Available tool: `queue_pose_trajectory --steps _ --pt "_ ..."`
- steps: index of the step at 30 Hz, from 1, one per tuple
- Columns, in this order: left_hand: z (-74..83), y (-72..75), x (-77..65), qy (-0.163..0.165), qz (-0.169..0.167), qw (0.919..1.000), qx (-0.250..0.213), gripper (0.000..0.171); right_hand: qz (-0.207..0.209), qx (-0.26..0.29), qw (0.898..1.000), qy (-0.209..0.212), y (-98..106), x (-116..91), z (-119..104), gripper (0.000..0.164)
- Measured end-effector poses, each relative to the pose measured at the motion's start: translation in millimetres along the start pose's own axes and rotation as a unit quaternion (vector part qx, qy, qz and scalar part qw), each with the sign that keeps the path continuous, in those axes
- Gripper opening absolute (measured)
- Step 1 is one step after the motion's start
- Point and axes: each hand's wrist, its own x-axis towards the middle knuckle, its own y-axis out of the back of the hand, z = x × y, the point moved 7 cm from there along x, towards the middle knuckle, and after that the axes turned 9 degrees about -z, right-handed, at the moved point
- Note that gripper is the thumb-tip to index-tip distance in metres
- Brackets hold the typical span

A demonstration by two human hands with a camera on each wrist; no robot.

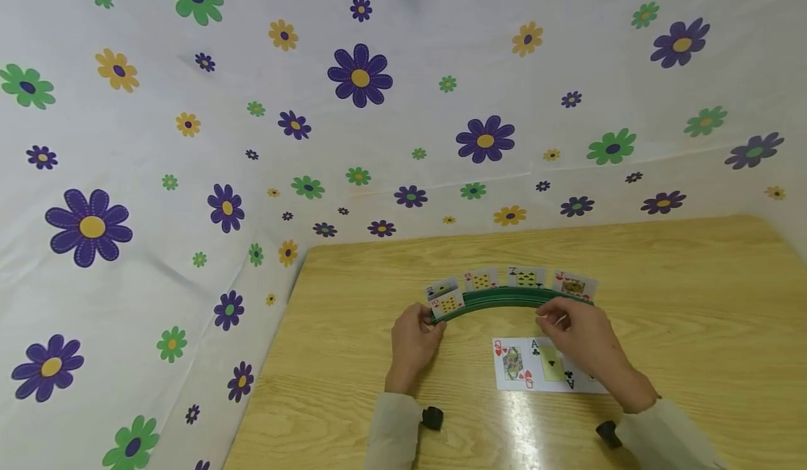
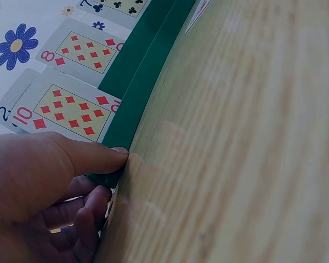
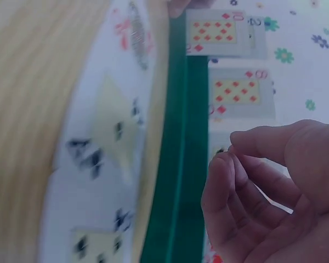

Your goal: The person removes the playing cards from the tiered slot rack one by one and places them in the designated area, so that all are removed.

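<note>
My left hand (image 1: pixel 412 344) grips the left end of a curved green card holder (image 1: pixel 504 300), its thumb pressed on the front edge. At that end stands a ten of diamonds (image 2: pixel 71 112), overlapping a two behind it. Farther along stand an eight of diamonds (image 1: pixel 481 281), a seven of clubs (image 1: pixel 526 278) and a jack (image 1: pixel 574 285). My right hand (image 1: pixel 586 337) hovers before the holder's right part, thumb and fingertips loosely curled together with nothing visible between them. Below it lie a queen of hearts (image 1: pixel 512 365) and an ace of clubs (image 1: pixel 552 365).
Another clubs card (image 3: pixel 93 246) lies beside the ace, mostly hidden by my right hand in the head view. All this is on a wooden table (image 1: pixel 353 302). A white flowered cloth (image 1: pixel 416 106) hangs behind the table and along its left side.
</note>
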Motion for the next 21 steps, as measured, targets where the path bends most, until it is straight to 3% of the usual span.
queue_pose_trajectory --steps 11,21 --pt "-4.3 0.9 -1.4 -0.002 0.01 0.9999 -0.001 0.022 0.022 0.004 0.998 0.054 -13 26 -38 0.004" --pt "0.0 2.9 -1.9 -0.015 0.013 0.9998 0.004 0.02 0.012 0.023 0.993 0.113 -35 48 -64 0.006"
